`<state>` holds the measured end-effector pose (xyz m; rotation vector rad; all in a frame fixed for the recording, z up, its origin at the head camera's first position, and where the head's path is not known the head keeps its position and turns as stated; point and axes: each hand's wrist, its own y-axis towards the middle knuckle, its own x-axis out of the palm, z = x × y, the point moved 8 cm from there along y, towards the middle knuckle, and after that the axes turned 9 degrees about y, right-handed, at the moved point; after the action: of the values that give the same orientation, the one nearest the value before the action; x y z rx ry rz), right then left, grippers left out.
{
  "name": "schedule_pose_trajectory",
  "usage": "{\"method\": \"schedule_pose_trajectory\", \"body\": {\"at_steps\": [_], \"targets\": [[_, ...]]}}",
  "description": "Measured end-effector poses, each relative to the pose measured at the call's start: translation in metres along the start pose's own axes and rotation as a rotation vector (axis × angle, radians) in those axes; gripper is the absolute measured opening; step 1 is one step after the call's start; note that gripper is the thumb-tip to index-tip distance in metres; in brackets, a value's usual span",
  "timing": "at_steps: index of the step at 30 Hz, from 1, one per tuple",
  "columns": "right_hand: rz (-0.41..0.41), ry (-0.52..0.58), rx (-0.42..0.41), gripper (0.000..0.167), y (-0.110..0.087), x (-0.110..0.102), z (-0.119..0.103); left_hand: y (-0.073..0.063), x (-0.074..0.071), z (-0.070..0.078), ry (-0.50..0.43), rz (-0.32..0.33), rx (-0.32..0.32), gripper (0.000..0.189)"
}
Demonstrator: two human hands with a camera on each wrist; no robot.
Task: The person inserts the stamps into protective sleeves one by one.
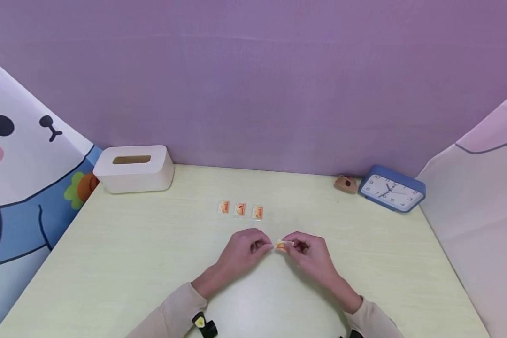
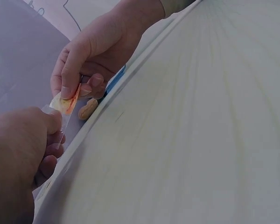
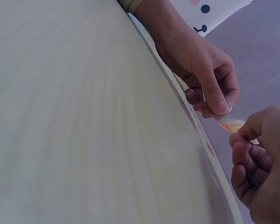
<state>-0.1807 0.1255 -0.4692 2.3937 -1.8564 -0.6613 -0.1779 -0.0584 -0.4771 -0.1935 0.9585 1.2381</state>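
Note:
Between thumb and fingers my right hand (image 1: 309,256) pinches a small stamp (image 1: 281,245) with an orange picture and a pale edge. My left hand (image 1: 246,246) grips a clear plastic sleeve (image 2: 60,135), whose film reaches from its fingertips to the stamp. In the right wrist view the stamp (image 3: 232,125) spans the short gap between the two hands, partly covered by fingers. Both hands are close over the table. Beyond them, three similar small orange pieces lie in a row: a left one (image 1: 224,206), a middle one (image 1: 240,209) and a right one (image 1: 257,212).
A white tissue box (image 1: 137,180) stands at the table's back left. At the back right a blue clock (image 1: 392,188) leans beside a small brown object (image 1: 346,184). Purple cloth (image 1: 257,94) hangs behind the pale table (image 1: 131,244), with printed cloth at the left side.

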Motion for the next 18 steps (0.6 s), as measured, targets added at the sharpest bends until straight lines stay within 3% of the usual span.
{"method": "schedule_pose_trajectory", "body": {"at_steps": [4,10,18], "targets": [[-0.009,0.003,-0.011,0.019,0.0001,0.0,-0.0014,-0.0001,-0.0005,0.0008,-0.02,0.007,0.011,0.006],[-0.016,0.0,-0.048,0.019,0.0,-0.0004,-0.0059,0.0002,0.0,-0.0033,-0.109,0.01,-0.025,0.004],[-0.025,-0.018,-0.071,0.016,0.0001,0.0004,-0.0066,0.0006,0.0019,-0.0025,-0.106,-0.024,-0.036,0.006]]}}
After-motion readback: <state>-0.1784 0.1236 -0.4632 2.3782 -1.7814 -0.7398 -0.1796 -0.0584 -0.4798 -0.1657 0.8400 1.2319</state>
